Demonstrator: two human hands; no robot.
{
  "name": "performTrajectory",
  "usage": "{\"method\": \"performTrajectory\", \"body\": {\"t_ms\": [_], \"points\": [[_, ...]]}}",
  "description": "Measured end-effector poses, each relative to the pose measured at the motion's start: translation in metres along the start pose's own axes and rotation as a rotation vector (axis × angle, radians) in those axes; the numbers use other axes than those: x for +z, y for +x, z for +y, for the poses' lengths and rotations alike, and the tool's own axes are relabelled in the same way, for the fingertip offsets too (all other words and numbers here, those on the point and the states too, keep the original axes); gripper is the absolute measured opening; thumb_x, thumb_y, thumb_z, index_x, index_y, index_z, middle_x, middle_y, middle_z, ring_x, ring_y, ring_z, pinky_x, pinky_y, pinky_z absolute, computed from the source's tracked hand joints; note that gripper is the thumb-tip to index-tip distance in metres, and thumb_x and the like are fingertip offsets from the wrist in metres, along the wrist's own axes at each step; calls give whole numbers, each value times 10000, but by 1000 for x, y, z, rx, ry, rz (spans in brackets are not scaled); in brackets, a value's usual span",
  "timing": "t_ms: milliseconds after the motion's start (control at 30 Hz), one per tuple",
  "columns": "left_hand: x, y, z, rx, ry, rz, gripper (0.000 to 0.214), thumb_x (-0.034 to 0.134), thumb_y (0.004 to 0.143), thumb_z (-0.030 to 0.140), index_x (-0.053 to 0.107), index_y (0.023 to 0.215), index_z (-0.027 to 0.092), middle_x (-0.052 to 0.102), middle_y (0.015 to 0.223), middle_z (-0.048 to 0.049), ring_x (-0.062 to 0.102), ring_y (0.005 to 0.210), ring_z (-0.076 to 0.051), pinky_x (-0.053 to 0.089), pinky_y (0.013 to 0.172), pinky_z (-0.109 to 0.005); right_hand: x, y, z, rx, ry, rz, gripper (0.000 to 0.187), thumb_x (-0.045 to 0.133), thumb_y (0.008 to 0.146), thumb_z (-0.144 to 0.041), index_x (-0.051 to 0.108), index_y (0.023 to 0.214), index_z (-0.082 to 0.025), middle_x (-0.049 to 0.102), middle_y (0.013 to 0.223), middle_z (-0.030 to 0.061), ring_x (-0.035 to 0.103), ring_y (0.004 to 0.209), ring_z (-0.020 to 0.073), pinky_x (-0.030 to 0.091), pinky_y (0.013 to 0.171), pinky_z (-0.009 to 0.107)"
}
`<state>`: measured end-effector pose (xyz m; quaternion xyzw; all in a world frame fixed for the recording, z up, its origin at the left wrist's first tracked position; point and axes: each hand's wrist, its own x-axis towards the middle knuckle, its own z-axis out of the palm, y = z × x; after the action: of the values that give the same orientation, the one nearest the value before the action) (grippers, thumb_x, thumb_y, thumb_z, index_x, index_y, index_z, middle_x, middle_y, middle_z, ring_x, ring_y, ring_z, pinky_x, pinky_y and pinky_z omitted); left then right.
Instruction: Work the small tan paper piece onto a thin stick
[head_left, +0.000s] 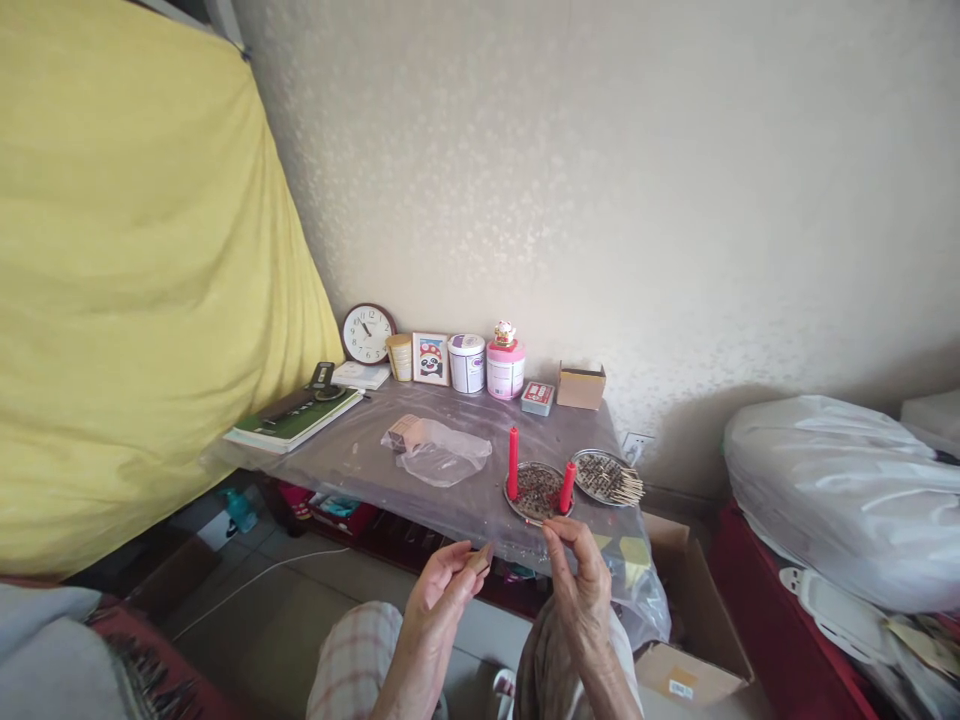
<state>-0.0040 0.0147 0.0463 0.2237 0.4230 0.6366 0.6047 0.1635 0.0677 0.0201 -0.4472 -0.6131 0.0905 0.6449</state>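
1. Two hands are up in the lower centre of the frame, a clear gap between them.
2. Here's the left hand (pixel 441 592), fingers closed on a small box (pixel 480 560); one end pokes out past the fingertips, tilted towards the upper right.
3. Over to the right hand (pixel 581 570): thumb and forefinger are pinched together on a thin stick (pixel 535 522), which looks like a match, though it's too small to be sure.
4. And this is the relation that counts: the stick's long axis runs nearly level across the frame, free end pointing left, while the box sits below and to the left of that end, the two apart.
5. Just above the stick in the frame stands the taller red candle (pixel 514 463), upright; to its right is the shorter red candle (pixel 568 487), leaning slightly. The right hand is the nearer one to both, and I can make out no flame.
6. Both candles stand on a round tray (pixel 534 505) at centre right, with a bunch of loose sticks (pixel 627 487) on the plate just beside it, all on a plastic-covered table (pixel 360 462).
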Motion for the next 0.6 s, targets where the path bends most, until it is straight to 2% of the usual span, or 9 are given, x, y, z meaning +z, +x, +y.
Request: {"method": "performTrajectory", "body": {"t_ms": [100, 200, 300, 433, 600], "points": [[-12, 3, -4, -7, -4, 21, 517, 918, 499, 495, 734, 887, 206, 816, 993, -114, 687, 1017, -281, 402, 1058, -484, 1, 2, 5, 83, 54, 32, 152, 619, 908, -348, 676, 835, -226, 677, 790, 13, 637, 733, 175, 533, 703, 300], [-23, 7, -7, -27, -16, 66, 533, 935, 460, 486, 731, 864, 204, 824, 995, -124, 703, 997, -290, 401, 1070, -507, 0, 3, 7, 112, 61, 33, 169, 615, 907, -361, 672, 831, -221, 663, 802, 19, 619, 738, 178, 518, 710, 312], [-33, 7, -11, -54, -26, 83, 547, 942, 452, 478, 730, 877, 204, 829, 1000, -117, 717, 956, -263, 434, 1035, -466, -2, 2, 4, 188, 56, 9, 173, 616, 906, -359, 671, 829, -215, 656, 855, 32, 600, 769, 185, 493, 742, 325], [-49, 4, -17, -88, -43, 55, 497, 925, 535, 435, 724, 928, 205, 828, 1044, -100, 729, 944, -214, 501, 936, -357, -4, 4, -1, 245, 65, 11, 181, 607, 906, -363, 661, 818, -215, 639, 864, 31, 579, 792, 192, 463, 757, 329], [-80, 7, -32, -165, -58, 12, 419, 867, 655, 402, 723, 994, 202, 819, 1085, -94, 742, 880, -207, 555, 845, -349, -4, 7, -1, 243, 71, 25, 191, 593, 908, -362, 656, 797, -220, 620, 810, 15, 552, 733, 178, 445, 708, 313]]}}
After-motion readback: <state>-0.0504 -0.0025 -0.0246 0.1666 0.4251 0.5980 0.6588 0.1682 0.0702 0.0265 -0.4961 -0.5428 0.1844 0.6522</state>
